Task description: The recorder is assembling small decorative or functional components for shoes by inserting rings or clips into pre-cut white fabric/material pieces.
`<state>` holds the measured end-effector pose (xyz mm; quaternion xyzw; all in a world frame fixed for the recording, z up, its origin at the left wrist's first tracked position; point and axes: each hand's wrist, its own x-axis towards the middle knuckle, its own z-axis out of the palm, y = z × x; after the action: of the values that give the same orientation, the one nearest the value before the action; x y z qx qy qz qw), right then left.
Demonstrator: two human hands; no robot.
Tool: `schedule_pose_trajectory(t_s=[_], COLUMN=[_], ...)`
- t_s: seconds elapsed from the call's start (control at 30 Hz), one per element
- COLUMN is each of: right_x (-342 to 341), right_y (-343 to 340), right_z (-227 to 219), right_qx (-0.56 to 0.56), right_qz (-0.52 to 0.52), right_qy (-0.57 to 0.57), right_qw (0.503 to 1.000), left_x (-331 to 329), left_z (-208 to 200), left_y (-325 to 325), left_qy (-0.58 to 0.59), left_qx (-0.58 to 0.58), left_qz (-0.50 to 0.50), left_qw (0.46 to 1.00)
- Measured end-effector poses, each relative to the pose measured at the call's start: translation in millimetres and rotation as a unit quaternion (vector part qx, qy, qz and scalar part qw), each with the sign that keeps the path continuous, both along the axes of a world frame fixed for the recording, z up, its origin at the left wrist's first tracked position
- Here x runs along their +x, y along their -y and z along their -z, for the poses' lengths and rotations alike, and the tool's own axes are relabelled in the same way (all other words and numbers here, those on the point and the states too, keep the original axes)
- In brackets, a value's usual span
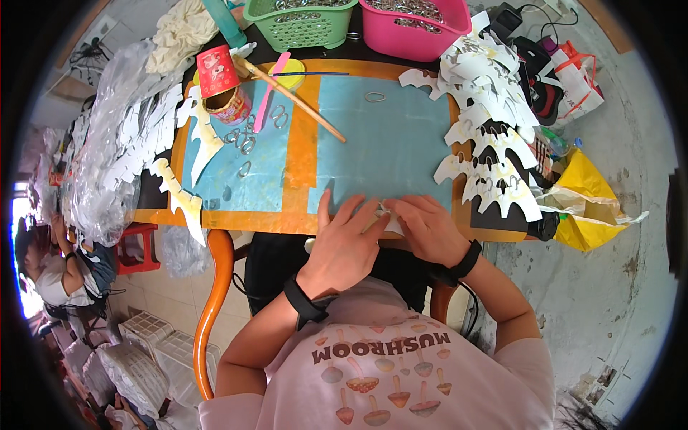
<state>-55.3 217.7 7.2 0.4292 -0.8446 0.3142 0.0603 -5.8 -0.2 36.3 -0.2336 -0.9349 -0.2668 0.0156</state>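
Observation:
At the near edge of the work table, my left hand [345, 247] and my right hand [432, 228] come together, thumbs and forefingers pinched on a small white piece [393, 225]. Most of this piece lies hidden under my fingers. Above my hands, one oval metal ring [374, 97] rests on the blue mat [387, 158]. Several more metal rings [247, 143] are scattered to the left. To the right, white scalloped cut pieces [494, 188] with metal rings on them lie in overlapping rows; similar curved white pieces [183, 201] lie on the left.
A green basket [304, 29] and a pink basket [408, 37] of metal rings stand at the back. A red cup [229, 107], a pink stick [269, 97] and a wooden stick [297, 100] lie left of centre. A yellow bag [588, 201] is at right. Another person [61, 276] sits far left.

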Motion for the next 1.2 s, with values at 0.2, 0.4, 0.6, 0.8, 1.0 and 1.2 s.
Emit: schedule_pose_trajectory(t_s=[0.2,0.4,0.6,0.8,1.0,1.2], right_x=[-1,-5,-6,-8,-10,-10], right_y=[1,13,20,17,16,13], right_z=[-4,-7,-17,-3,-18,-17], right_qx=[0.008,-0.107,-0.116,-0.05,-0.04,-0.012], right_qz=[0.02,0.059,0.143,0.079,0.084,0.032], right_qy=[0.03,0.109,0.269,-0.008,0.099,0.039], right_qw=[0.999,0.986,0.945,0.996,0.991,0.999], left_x=[-7,-20,-29,-28,-27,-29], left_z=[0,10,11,9,11,16], left_y=[5,-8,-11,-11,-10,-4], left_qy=[-0.035,0.0,0.007,0.001,0.0,-0.014], left_qx=[0.055,0.094,0.088,0.085,0.089,0.116], left_qz=[-0.037,-0.12,-0.111,-0.104,-0.107,-0.096], left_qw=[0.997,0.988,0.99,0.991,0.99,0.989])
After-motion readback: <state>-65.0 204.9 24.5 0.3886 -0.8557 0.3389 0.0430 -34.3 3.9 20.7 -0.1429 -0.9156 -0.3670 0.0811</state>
